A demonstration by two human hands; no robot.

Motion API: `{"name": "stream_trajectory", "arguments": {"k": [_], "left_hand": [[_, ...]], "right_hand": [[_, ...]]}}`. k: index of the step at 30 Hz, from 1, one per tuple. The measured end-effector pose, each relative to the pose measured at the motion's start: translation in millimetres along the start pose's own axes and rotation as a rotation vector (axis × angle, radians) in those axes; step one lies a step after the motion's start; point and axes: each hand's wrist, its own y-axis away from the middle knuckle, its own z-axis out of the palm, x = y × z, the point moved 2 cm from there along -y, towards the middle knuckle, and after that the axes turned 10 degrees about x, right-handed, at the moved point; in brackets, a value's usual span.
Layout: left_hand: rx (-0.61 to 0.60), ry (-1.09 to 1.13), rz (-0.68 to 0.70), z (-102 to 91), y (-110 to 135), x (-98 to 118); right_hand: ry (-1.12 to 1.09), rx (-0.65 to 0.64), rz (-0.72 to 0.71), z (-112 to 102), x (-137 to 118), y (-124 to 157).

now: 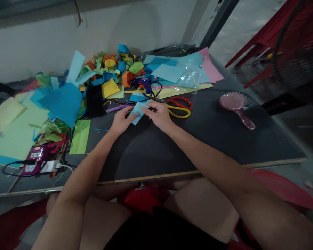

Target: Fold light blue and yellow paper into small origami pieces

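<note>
A small light blue piece of paper [137, 111] lies on the dark table [187, 146] and both hands are on it. My left hand [122, 121] grips its lower left part with fingers and thumb closed on the paper. My right hand [158, 114] pinches its right side, fingers curled over the edge. Red and yellow scissors [179, 106] lie just right of my right hand.
A heap of folded coloured paper pieces [114, 67] and loose blue, pink and yellow sheets [172, 73] fill the back. A blue glue gun [145, 84], a pink hairbrush [237, 106], a green sheet [80, 136] and a purple device with cables [36, 161] lie around.
</note>
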Motion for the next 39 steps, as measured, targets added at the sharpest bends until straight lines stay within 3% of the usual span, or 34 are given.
{"name": "stream_trajectory", "arguments": {"k": [6, 12, 16, 23, 27, 31, 35, 39], "left_hand": [[0.040, -0.064, 0.055, -4.0, -0.5, -3.0], [0.181, -0.037, 0.113, -5.4, 10.0, 20.4], [0.153, -0.043, 0.063, -4.3, 17.2, 30.2], [0.061, -0.295, 0.207, -9.4, 17.4, 38.9], [0.139, -0.284, 0.236, -10.3, 17.0, 41.3], [0.190, -0.113, 0.071, -9.0, 14.5, 34.8], [0.037, 0.137, -0.214, -0.2, 12.4, 22.1], [-0.013, 0.181, -0.239, 4.3, 11.9, 16.9]], "right_hand": [[-0.162, 0.015, 0.163, 0.9, -6.1, -0.7], [-0.306, -0.020, 0.332, 1.5, -19.8, 3.6], [-0.271, -0.057, 0.236, -1.8, -24.6, 4.0], [-0.131, -0.102, 0.101, -9.4, -19.0, -0.5], [-0.098, -0.068, 0.035, -12.1, -22.1, -0.9], [-0.072, 0.018, 0.012, -14.0, -27.8, 0.5], [-0.041, 0.056, -0.015, -14.9, -25.9, 0.4], [-0.010, 0.080, -0.068, -15.7, -21.5, -0.8]]}}
